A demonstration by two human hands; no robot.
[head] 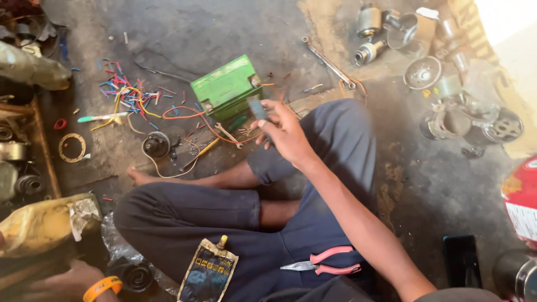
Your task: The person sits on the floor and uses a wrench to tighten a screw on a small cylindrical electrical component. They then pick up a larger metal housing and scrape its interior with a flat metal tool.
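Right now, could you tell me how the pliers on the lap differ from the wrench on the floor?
The pliers have pink handles and lie on the dark trousers, close to the body; the wrench is bare grey metal and lies on the floor, beyond the green battery. The pliers are two-armed and short; the wrench is one long, thin bar. Neither is held.

The battery [226, 86] had a green plastic case with a smooth, slightly glossy finish. The spanner [329, 62] was bare metal with a dull sheen. The pliers [323, 264] had pink plastic-sleeved handles and rested on matt dark-blue cloth. The floor [212, 28] was rough, stained concrete.
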